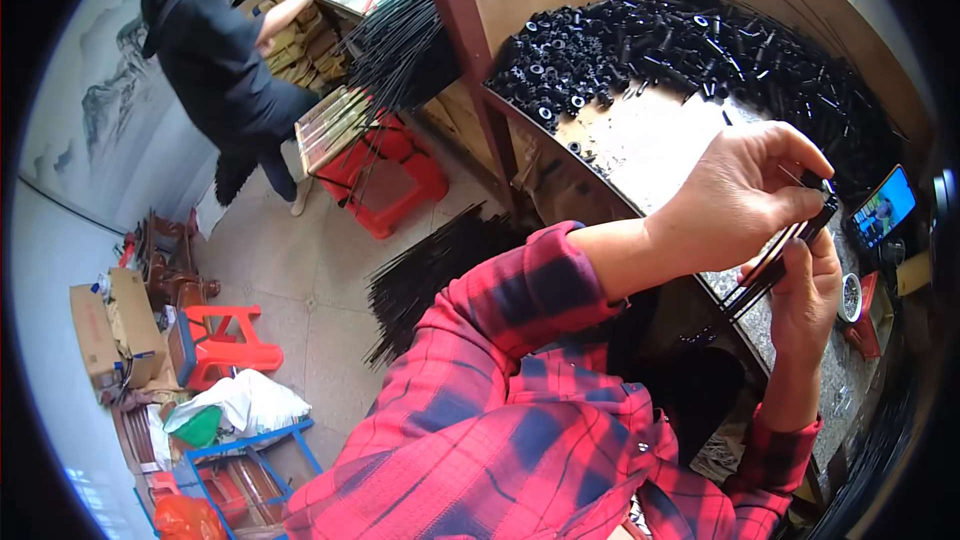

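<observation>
Over the right side of the worktable, my right hand [812,290] is closed around a bundle of thin black rods [765,270], whose free ends slant down to the left. My left hand [740,202] reaches across just above it, thumb and fingers pinched at a small black fitting [826,186] at the top end of the rods. The fingers partly hide that fitting, so its exact shape is unclear. Behind my hands lies a large heap of small black fittings [690,40], tubes and rings mixed together.
A lit phone [884,208] and a white bowl [850,298] of small pieces stand right of my hands. Black rods [430,275] lie on the floor at my left. Farther off, a person [215,60] works at another table near a red stool [390,180]. Cardboard boxes [120,325] stand far left.
</observation>
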`<state>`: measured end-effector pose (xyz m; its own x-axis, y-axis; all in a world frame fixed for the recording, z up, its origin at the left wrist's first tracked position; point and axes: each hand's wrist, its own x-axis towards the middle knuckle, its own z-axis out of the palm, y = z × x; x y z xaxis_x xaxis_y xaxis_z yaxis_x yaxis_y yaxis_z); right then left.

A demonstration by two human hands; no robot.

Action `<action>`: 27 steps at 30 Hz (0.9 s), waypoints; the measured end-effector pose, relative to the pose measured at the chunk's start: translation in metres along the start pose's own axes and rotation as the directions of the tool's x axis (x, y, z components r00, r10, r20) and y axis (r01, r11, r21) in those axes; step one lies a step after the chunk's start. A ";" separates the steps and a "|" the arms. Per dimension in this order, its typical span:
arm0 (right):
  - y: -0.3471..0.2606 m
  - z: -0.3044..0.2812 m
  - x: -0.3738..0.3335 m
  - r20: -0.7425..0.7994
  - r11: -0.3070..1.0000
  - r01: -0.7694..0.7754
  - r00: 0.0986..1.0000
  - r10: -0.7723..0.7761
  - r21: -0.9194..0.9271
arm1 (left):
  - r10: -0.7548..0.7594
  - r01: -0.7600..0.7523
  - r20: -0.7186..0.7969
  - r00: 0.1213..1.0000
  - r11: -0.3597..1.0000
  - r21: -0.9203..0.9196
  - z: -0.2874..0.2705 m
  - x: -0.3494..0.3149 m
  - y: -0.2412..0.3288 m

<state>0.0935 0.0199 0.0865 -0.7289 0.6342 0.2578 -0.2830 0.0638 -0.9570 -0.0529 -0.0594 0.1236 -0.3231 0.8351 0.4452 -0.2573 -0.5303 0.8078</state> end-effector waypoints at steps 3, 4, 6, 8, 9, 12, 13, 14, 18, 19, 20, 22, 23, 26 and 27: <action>-0.002 0.001 -0.003 -0.006 1.000 0.021 1.000 -0.021 -0.001 | -0.035 0.035 0.018 0.999 0.999 -0.005 0.002 0.000 0.002; -0.003 0.002 -0.003 0.006 0.999 0.044 0.999 -0.044 -0.001 | -0.040 0.040 0.021 0.999 0.999 0.002 0.004 0.001 0.002; -0.004 0.002 -0.004 -0.006 1.000 0.024 1.000 -0.024 -0.001 | -0.032 0.032 0.020 0.999 0.999 0.000 0.006 -0.001 0.000; -0.003 -0.002 -0.004 0.038 1.000 0.023 0.999 -0.023 0.005 | -0.071 0.070 0.005 0.997 0.995 0.064 0.007 -0.004 0.001; -0.002 -0.004 -0.004 0.040 1.000 0.023 0.999 -0.023 0.006 | -0.070 0.069 0.003 0.998 0.995 0.065 0.007 -0.004 -0.001; -0.002 -0.006 -0.005 0.075 1.000 0.023 0.997 -0.024 0.004 | 0.029 -0.029 0.003 1.000 1.000 -0.010 0.007 -0.005 -0.009; -0.002 -0.005 -0.005 0.103 1.000 0.013 0.995 -0.015 0.020 | 0.041 -0.039 0.031 0.999 0.998 -0.052 0.007 -0.006 -0.010; -0.004 -0.007 -0.006 0.127 0.999 0.005 0.992 -0.009 0.032 | 0.055 -0.048 0.064 0.996 0.994 -0.097 0.007 -0.005 -0.011; -0.013 -0.013 -0.010 0.194 0.991 0.018 0.980 -0.043 0.130 | -0.027 0.053 0.173 0.985 0.987 -0.149 0.012 -0.004 -0.008; -0.015 -0.007 -0.010 0.178 0.997 0.001 0.984 -0.015 0.079 | -0.063 0.090 0.174 0.983 0.984 -0.151 0.008 -0.006 -0.005; -0.017 0.001 -0.008 0.152 0.999 -0.018 0.988 0.014 0.026 | -0.101 0.130 0.181 0.978 0.979 -0.156 0.003 -0.006 -0.006; -0.022 0.006 -0.002 0.162 0.998 -0.063 0.985 0.058 0.025 | -0.101 0.106 0.076 0.992 0.992 -0.067 0.001 -0.008 -0.005; -0.018 0.004 0.001 0.186 0.997 -0.078 0.980 0.073 0.017 | -0.068 0.068 0.033 0.997 0.998 0.007 0.000 -0.008 -0.003; -0.014 -0.004 0.000 0.245 0.992 -0.112 0.965 0.096 0.051 | 0.011 -0.011 -0.035 0.999 1.000 -0.006 0.009 -0.008 -0.004; -0.016 -0.006 0.000 0.259 0.991 -0.107 0.962 0.082 0.083 | 0.047 -0.047 -0.014 0.999 0.999 -0.009 0.007 -0.007 -0.008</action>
<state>0.1020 0.0234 0.1008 -0.8863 0.4157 0.2042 -0.2545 -0.0687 -0.9646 -0.0419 -0.0600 0.1168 -0.3477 0.8072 0.4770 -0.2501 -0.5701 0.7826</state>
